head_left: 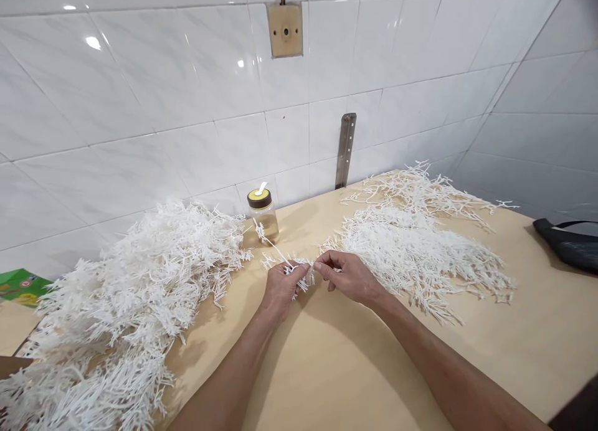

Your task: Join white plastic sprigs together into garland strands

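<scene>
Between my two hands is a small white branching plastic sprig (304,283), with a thin stem sticking up toward the jar. My left hand (280,288) is closed around it, thumb on top. The fingers of my right hand (344,274) pinch at its right end; what exactly lies between those fingertips is too small to make out. Just right of my right hand lies a pile of similar white sprigs (420,250). A bigger, fluffier heap of white sprigs (135,288) spreads over the left side.
A clear jar (265,216) with a dark-rimmed yellow lid stands behind my hands on the wooden table (327,369). Thin white stems (420,191) lie at the back right. A metal bracket (346,149) leans on the tiled wall. A black bag (567,243) sits at the right edge.
</scene>
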{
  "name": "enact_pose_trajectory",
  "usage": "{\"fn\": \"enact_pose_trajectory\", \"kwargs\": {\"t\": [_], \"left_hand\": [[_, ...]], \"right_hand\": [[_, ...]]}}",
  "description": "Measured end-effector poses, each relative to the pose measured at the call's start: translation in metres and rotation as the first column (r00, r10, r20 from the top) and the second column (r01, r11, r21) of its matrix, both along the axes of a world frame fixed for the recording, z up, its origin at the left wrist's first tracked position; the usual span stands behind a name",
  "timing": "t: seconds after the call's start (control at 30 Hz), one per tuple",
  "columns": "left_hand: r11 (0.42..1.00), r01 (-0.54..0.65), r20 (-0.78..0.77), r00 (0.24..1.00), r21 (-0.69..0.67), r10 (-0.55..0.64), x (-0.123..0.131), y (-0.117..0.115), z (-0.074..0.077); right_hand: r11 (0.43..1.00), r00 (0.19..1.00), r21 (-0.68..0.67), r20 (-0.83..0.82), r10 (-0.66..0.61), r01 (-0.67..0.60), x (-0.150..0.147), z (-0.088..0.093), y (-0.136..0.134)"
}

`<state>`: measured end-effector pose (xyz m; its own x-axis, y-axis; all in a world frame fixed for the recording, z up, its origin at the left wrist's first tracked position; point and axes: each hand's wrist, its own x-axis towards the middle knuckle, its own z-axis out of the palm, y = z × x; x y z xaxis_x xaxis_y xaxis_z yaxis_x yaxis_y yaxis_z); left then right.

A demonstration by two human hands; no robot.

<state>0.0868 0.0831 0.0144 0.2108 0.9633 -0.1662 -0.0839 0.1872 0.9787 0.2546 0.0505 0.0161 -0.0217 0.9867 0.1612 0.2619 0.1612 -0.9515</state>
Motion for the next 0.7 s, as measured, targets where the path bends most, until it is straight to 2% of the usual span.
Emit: {"fn": "enact_pose_trajectory", "kwargs": {"t": [0.1,0.2,0.47,0.7], "left_hand": [[1.0,0.007,-0.055,0.998,0.013,-0.007,0.001,-0.001,0.001],[0.999,0.012,-0.047,0.999,0.035,-0.01,0.001,0.0,0.0],[0.998,-0.046,-0.05,0.998,0.038,0.048,0.003,-0.001,-0.004],[0.994,-0.105,0.018,0.994,-0.002,0.105,0.003,0.001,-0.007]], "right_hand": [[1.0,0.999,0.01,0.04,-0.019,0.018,0.001,0.0,0.001],[1.0,0.997,0.022,0.071,-0.005,0.003,0.0,0.0,0.0],[0.997,0.998,-0.067,0.047,0.033,-0.03,-0.011,0.0,-0.002],[0.997,0.998,0.071,0.059,0.032,-0.036,-0.021,-0.006,-0.004]]}}
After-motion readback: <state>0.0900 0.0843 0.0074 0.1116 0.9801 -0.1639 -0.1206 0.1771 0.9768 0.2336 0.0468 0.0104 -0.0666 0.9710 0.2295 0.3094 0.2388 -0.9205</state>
